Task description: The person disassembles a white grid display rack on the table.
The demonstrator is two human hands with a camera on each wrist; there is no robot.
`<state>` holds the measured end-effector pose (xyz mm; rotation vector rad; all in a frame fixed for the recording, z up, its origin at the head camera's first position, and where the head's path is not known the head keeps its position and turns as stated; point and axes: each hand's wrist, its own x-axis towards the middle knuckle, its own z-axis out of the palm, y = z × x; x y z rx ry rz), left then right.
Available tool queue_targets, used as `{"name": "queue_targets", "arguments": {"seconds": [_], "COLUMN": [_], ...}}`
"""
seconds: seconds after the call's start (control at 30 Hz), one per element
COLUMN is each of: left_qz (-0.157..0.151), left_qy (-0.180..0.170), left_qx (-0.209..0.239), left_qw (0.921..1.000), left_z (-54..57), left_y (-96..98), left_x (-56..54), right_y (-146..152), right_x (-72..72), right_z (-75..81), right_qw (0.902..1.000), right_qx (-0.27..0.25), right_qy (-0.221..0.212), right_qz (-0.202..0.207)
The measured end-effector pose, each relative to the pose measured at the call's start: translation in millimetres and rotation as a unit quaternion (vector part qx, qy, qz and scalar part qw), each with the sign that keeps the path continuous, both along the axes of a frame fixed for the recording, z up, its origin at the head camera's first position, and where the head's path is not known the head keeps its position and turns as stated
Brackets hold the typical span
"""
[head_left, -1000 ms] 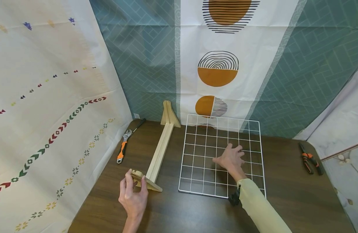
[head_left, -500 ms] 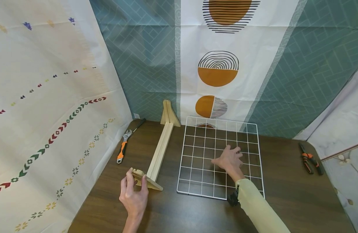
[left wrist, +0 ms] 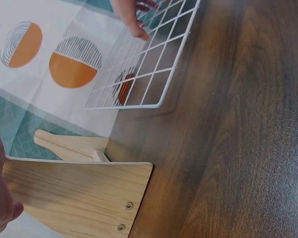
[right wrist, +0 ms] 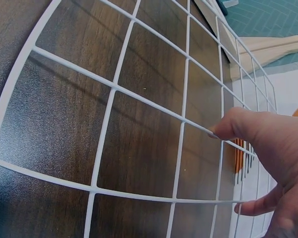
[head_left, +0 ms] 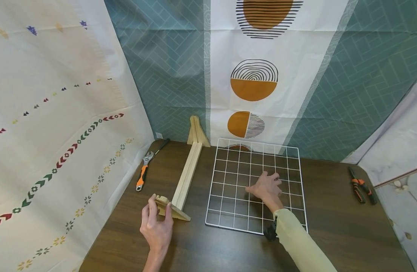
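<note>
My left hand (head_left: 156, 228) grips the upper part of the near wooden end piece (left wrist: 84, 191) of a wooden stand. A long pale rail (head_left: 188, 173) runs from it to a matching far end piece (head_left: 197, 132). To the right, a white wire grid panel (head_left: 228, 196) hangs low over the table, its far edge overlapping the curtain in the head view. My right hand (head_left: 266, 187) holds it near the middle with spread, bent fingers. In the right wrist view, the thumb (right wrist: 231, 126) meets one wire and a fingertip (right wrist: 246, 208) another.
An adjustable wrench (head_left: 144, 172) with an orange handle and a dark slim tool (head_left: 162, 146) lie left of the stand. Orange and black pliers (head_left: 362, 187) lie on the table (head_left: 330, 223) at far right. Curtains (head_left: 154, 75) hang behind and beside the table.
The wire grid panel has come down and slightly towards the person and left, together with my right hand. My left hand and the near end piece have shifted very slightly.
</note>
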<state>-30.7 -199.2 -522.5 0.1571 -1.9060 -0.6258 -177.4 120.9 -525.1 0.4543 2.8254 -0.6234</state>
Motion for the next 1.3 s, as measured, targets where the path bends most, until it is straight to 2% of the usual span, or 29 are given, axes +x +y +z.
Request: {"name": "queue_targets", "arguments": {"seconds": [0.8, 1.3], "left_qz": [0.002, -0.001], "left_qy": [-0.008, 0.001], "left_qx": [-0.001, 0.003], "left_qw": [1.0000, 1.0000], "left_z": [1.8, 1.6], "left_y": [0.7, -0.2], "left_x": [1.8, 1.5], "right_y": [-11.3, -15.7], "right_x": [-3.3, -2.2], "right_z": [-13.2, -20.3], "right_qw": [0.9995, 0.9991], "right_qx": [0.028, 0.029], "right_qy": [-0.009, -0.021], "right_qz": [0.012, 0.023]}}
